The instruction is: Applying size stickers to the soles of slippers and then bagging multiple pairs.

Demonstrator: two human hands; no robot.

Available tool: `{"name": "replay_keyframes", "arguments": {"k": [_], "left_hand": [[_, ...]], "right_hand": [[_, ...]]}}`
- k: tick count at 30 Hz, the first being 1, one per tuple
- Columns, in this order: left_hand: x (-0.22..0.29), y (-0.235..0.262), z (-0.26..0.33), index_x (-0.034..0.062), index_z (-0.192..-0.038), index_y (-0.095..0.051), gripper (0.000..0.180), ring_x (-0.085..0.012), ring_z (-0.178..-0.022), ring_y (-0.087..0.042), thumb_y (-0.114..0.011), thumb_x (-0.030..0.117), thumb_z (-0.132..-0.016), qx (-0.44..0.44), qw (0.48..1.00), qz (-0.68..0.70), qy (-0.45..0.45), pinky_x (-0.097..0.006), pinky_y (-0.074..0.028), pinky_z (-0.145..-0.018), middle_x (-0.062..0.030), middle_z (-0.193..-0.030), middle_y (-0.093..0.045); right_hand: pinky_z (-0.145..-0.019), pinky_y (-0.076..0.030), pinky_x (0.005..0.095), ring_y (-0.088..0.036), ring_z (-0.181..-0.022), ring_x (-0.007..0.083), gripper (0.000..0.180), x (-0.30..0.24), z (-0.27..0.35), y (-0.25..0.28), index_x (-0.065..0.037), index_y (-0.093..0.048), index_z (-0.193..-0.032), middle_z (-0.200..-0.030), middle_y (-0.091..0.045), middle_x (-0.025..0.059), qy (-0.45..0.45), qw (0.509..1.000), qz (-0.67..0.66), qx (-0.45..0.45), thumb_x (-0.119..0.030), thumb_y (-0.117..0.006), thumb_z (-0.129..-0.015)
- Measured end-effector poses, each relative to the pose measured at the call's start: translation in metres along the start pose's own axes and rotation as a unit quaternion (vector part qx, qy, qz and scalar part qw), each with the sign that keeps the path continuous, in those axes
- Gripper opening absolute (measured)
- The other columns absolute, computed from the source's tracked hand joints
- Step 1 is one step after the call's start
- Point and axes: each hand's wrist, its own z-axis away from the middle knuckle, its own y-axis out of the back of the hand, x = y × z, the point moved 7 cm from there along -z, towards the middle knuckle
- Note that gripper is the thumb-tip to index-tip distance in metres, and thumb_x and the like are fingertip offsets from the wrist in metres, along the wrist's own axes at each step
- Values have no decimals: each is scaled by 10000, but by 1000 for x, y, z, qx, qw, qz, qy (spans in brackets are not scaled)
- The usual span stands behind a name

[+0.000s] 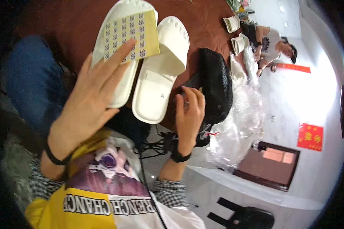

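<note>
My left hand (91, 86) lies over a white slipper (122, 86), one finger stretched across a pale yellow sheet of stickers (149, 34) and holding it against the slipper's top. Printed rows of small dark marks cover the sheet. To its right rests the matching white slipper (151, 97), its toe strap away from me and a small dark mark on its insole. Beside that slipper's heel, my right hand (191, 112) has its fingers bent toward the thumb, close to a black bag (216, 86). Whatever sits between those fingertips is too small and dark to name.
A reddish-brown cloth (70, 23) covers the surface under the slippers. Clear plastic wrapping (237, 126) spreads beyond the bag. Farther right, a person (273, 47) sits near more white slippers (239, 44). A dark cord (143, 171) hangs before my shirt.
</note>
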Motion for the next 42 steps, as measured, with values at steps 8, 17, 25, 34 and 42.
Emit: {"name": "replay_keyframes", "arguments": {"k": [8,17,25,34,42], "left_hand": [[-6,17,4,95,-1609,-295,1075,-349,-1541,-268,-798,-7,-664,63,995,67,47,-460,-249,-1273,-132,-1686,-244],[20,14,-10,-12,-1534,-377,904,-455,-1475,-365,-801,58,-739,64,996,61,-1,-494,-339,-1191,-270,-1631,-308],[34,-15,-9,-6,-1512,-391,875,-466,-1477,-351,-830,65,-758,9,997,64,-51,-475,-339,-1196,-301,-1632,-270],[42,-35,-8,-80,-1441,-439,787,-407,-1450,-407,-812,84,-768,-5,997,44,-61,-493,-377,-1165,-272,-1638,-283],[43,-38,-9,-87,-1433,-445,776,-420,-1429,-430,-815,105,-778,1,997,28,-67,-491,-386,-1154,-279,-1631,-296]], "right_hand": [[-997,-479,412,-626,-1115,312,235,-22,36,3,-32,-736,-1152,-1199,-687,130,-1,990,-129,61,-15,-689,-923],[-805,-523,420,-643,-942,328,117,-31,-4,2,-35,-707,-976,-969,-659,130,1,988,-156,15,-53,-733,-863],[-759,-530,437,-611,-894,332,78,-42,-22,3,-53,-606,-895,-895,-598,110,87,993,-56,-57,-102,-660,-866],[-717,-558,394,-614,-887,305,96,-51,-24,2,-16,-586,-846,-896,-590,118,152,985,-8,-85,-78,-649,-810],[-727,-557,401,-612,-870,318,105,-47,-20,-3,1,-575,-853,-903,-592,136,156,985,-15,-73,-77,-638,-822]]}}
